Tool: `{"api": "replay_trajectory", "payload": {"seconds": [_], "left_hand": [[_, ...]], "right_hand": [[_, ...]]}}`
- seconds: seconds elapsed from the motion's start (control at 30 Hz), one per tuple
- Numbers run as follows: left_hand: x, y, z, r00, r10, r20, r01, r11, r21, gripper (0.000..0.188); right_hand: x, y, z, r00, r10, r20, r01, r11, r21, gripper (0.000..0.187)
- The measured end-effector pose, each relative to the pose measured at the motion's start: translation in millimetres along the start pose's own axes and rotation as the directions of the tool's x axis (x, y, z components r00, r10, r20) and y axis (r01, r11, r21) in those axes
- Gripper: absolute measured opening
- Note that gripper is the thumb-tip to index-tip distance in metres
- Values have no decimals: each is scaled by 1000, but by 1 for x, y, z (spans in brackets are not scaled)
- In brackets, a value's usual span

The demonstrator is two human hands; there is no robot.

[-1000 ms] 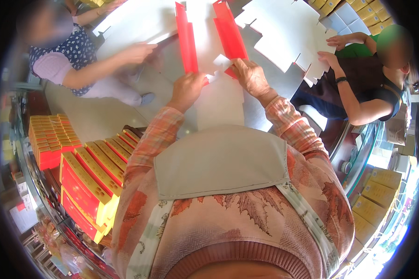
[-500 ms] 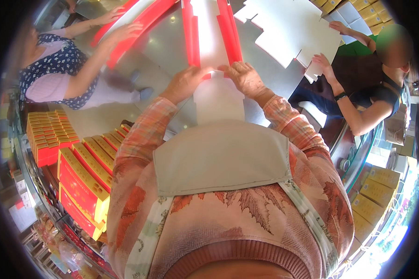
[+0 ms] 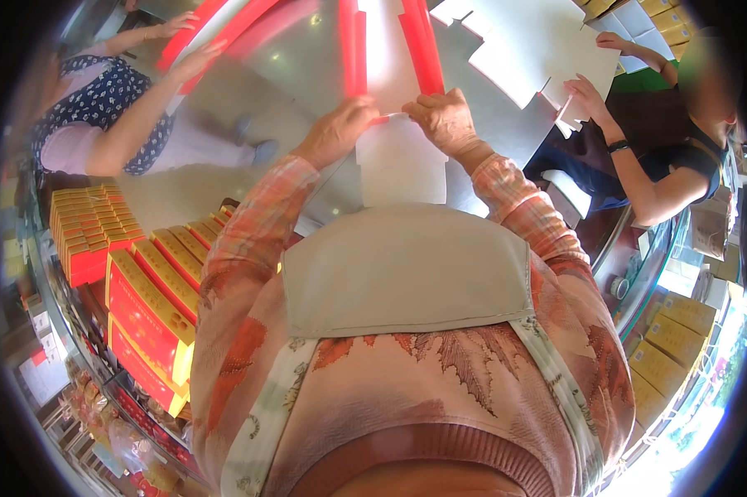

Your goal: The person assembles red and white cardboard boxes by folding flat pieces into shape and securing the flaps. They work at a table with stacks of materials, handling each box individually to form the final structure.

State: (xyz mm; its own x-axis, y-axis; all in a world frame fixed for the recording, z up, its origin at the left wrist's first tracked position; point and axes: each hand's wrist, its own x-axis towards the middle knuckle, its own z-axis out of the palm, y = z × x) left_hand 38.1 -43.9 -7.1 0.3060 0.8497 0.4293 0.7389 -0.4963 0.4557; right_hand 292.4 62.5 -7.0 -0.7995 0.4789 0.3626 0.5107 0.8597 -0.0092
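Observation:
A long cardboard box blank [image 3: 402, 170], white on its inner face, lies in front of me, its red side flaps [image 3: 421, 50] standing folded up along both long edges. My left hand [image 3: 340, 131] is closed on the near end of the left flap. At the right flap's near end, my right hand [image 3: 441, 122] pinches the card at the corner fold. A white end panel stretches from between my hands toward my body. My fingertips partly hide the folds.
Flat white card blanks [image 3: 527, 54] lie on the metal table [image 3: 286, 87] at right, near a person's hands [image 3: 587, 98]. Another person at left handles a red-and-white blank [image 3: 201, 31]. Red-and-gold boxes [image 3: 146, 302] stand stacked at left; yellow cartons [image 3: 667, 344] at right.
My hands stay on the blank's corners, both a little higher in the picture and slightly farther right. The left person's red-and-white blank has shifted, while the view has tilted slightly.

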Motion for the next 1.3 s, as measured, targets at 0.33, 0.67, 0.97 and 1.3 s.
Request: {"api": "replay_trajectory", "payload": {"seconds": [0.33, 0.67, 0.97, 1.3], "left_hand": [[-23, -16, -25, 951, 149, 270, -184, 977, 109, 73], [-25, -20, 2, 973, 229, -27, -216, 946, 242, 71], [-10, -9, 10, 989, -1, -149, 4, 1000, 22, 37], [0, -1, -6, 988, 57, -145, -46, 996, 80, 36]], "right_hand": [[0, -5, 0, 1000, 20, 2, -20, 1000, 21, 11], [1, 0, -8, 996, -47, 81, 42, 997, 64, 24], [13, 44, -28, 952, -200, 231, 24, 802, 596, 26], [0, 67, -30, 982, -172, 77, 78, 743, 665, 22]]}}
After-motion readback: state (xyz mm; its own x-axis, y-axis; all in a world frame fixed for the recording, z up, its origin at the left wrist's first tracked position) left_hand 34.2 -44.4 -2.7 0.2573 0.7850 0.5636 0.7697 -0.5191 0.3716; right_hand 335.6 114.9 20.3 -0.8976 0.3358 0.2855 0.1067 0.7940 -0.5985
